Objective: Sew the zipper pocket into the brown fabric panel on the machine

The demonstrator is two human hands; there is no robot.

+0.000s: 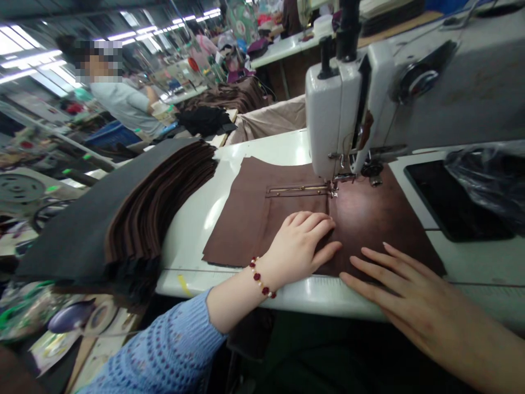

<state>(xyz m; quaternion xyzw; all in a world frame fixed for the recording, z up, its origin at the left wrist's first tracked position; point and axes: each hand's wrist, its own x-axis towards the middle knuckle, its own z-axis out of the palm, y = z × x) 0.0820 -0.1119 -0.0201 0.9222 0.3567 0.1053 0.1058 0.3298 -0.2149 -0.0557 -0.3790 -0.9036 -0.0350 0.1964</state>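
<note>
Brown leather panel (369,219) with a metal zipper (299,189) lies flat on the white sewing table (192,241), close to the front edge, and it sits under the presser foot (342,178) of the white sewing machine (332,109). The right end of the zipper is just beside this foot. Your left hand (297,246) is laid on the panel below the zipper, with the fingers a little bent. It presses down the leather but does not grasp it. On this wrist you have a bracelet (258,276) of red and pale beads, and a blue knitted sleeve (164,345) covers the arm. Your right hand (410,306) is relaxed and open, with the fingers spread, and its fingertips (353,278) are at the near edge of the panel, holding nothing. At the left edge of the table, a high stack of brown panels (159,202) hangs over the side. At the right side, a black plastic bag (488,180) lies on a dark surface. Further back on the left, a co-worker (123,104) in a grey top stands near piles of dark fabric (225,96).
</note>
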